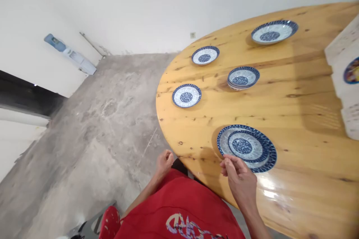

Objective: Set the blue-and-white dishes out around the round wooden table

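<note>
My right hand [239, 179] is over the table by the near left rim of a large blue-and-white plate [270, 158]. Its thumb and fingers are drawn together, and nothing shows between them; whether they touch the rim I cannot tell. A smaller plate [242, 146] of the same pattern lies inside the large one. Off the table's edge, near my red shirt, my left hand [165, 162] is curled into a loose fist with nothing visible in it.
On the wooden table [207, 123] are a small plate [186, 96], another small plate [205, 55], a stack of bowls or deep dishes [243, 77] and a larger plate [275, 32]. A white crate-like box [346, 82] stands right. A water dispenser [75, 58] is by the wall.
</note>
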The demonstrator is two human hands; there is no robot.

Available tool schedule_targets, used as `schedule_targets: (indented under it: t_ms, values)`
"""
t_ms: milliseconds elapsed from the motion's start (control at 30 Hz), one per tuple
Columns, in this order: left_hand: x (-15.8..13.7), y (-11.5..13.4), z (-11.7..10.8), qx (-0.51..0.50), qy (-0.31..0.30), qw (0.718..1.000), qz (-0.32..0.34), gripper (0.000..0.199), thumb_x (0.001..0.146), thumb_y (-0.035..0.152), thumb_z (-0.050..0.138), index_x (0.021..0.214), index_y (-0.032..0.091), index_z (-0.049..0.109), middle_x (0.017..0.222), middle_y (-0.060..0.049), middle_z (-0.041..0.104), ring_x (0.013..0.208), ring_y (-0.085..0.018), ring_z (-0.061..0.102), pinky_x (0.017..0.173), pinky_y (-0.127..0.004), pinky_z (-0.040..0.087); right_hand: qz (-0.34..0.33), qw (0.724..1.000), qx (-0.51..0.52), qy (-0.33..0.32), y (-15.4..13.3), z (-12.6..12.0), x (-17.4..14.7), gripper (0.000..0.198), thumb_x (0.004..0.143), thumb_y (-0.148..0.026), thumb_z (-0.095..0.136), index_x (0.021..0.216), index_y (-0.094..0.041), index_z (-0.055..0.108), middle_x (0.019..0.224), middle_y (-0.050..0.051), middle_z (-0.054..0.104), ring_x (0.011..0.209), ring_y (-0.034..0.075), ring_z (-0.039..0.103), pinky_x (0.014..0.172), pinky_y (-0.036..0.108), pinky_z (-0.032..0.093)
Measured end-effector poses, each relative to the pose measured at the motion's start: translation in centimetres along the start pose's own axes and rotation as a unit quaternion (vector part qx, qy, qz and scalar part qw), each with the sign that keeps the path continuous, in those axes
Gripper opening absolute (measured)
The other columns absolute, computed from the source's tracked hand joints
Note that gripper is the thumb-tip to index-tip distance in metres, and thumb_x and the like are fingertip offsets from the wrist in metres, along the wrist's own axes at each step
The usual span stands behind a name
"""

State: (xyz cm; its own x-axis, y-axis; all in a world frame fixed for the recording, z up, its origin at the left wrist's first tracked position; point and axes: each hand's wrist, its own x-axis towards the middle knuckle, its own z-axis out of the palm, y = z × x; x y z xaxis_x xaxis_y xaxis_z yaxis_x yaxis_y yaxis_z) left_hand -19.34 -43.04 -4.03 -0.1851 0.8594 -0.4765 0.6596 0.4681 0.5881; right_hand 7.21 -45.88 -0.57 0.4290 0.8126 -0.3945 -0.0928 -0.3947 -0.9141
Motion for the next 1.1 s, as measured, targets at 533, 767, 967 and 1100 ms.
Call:
schedule_targets:
  t_ms: [533, 767, 967, 1100]
  values:
    - [10.7, -2.9, -10.7, -0.026, -0.059, 0.985, 0.159, 0.021, 0.088, 0.035, 0.045, 0.082, 0.023, 0.061, 0.072, 0.002, 0.065, 0.069, -0.016, 0.063, 0.068, -0.026, 0.046, 0.049, 0.985, 0.052, 0.157, 1.6, 11.6, -4.3, 0.047, 0.062, -0.060, 0.072, 0.085, -0.018, 0.069, 0.067, 0.004, 0.066, 0.053, 0.019, 0.056, 0.049, 0.032, 0.048]
    - [17.1, -10.5, -18.7, -0.022, -0.047, 0.989, 0.142, 0.032, 0.088, 0.047, 0.037, 0.085, 0.023, 0.058, 0.074, 0.000, 0.068, 0.068, -0.017, 0.065, 0.071, -0.029, 0.049, 0.051, 0.995, 0.074, 0.049, 0.3, 25.3, -6.6, 0.053, 0.063, -0.066, 0.070, 0.084, -0.017, 0.066, 0.064, 0.002, 0.061, 0.049, 0.016, 0.054, 0.047, 0.027, 0.042]
    - [20.1, -12.6, -21.1, -0.009, -0.091, 0.981, 0.170, 0.034, 0.088, 0.049, 0.037, 0.084, 0.023, 0.058, 0.075, -0.001, 0.068, 0.069, -0.018, 0.065, 0.070, -0.029, 0.046, 0.051, 0.994, 0.027, 0.093, 0.8, 27.7, -8.7, 0.057, 0.065, -0.070, 0.068, 0.087, -0.018, 0.066, 0.066, 0.002, 0.062, 0.051, 0.017, 0.056, 0.050, 0.029, 0.045]
    - [20.7, -10.3, -20.2, -0.034, -0.105, 0.973, 0.201, 0.028, 0.089, 0.043, 0.039, 0.085, 0.022, 0.058, 0.076, 0.000, 0.068, 0.070, -0.015, 0.065, 0.071, -0.026, 0.046, 0.046, 0.989, 0.002, 0.143, 0.9, 26.4, -8.7, 0.052, 0.067, -0.066, 0.069, 0.088, -0.018, 0.067, 0.067, 0.003, 0.064, 0.052, 0.017, 0.057, 0.052, 0.030, 0.048]
